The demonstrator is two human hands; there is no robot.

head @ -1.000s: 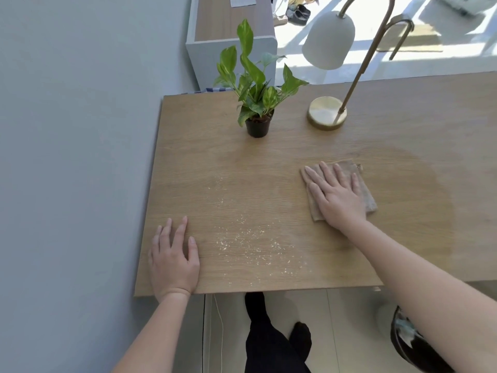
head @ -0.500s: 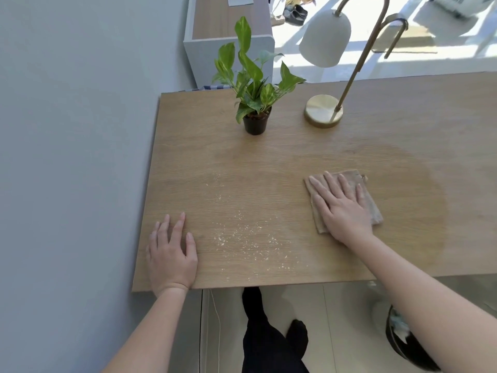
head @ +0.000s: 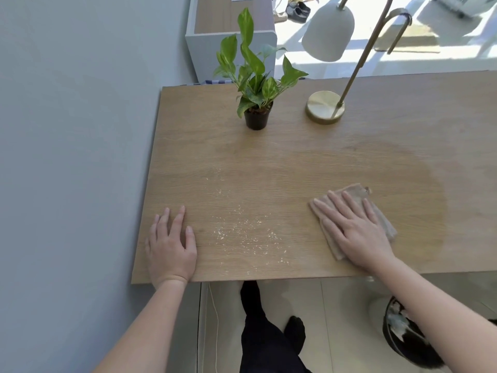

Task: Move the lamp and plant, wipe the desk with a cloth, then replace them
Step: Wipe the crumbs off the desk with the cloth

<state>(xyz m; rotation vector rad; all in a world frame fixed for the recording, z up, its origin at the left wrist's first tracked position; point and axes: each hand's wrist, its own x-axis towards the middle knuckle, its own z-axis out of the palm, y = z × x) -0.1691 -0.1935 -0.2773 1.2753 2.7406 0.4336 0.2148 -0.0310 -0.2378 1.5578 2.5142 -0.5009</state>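
Right hand (head: pixel 357 232) flat atop cloth (head: pixel 387 224)

1. I see a grey wall (head: pixel 67 130) filling my left side.
2. A white cabinet (head: pixel 204 55) with a wood top stands against it, far end.
3. Dark shoes (head: pixel 298 12) sit just right of the cabinet, in sun.
4. A tan mat (head: pixel 422 39) lies further right.
5. A black bin (head: pixel 403 343) stands lower right on pale tiles (head: pixel 336 319).
6. A thin white cord (head: pixel 214 319) hangs at the bottom, near the wall.
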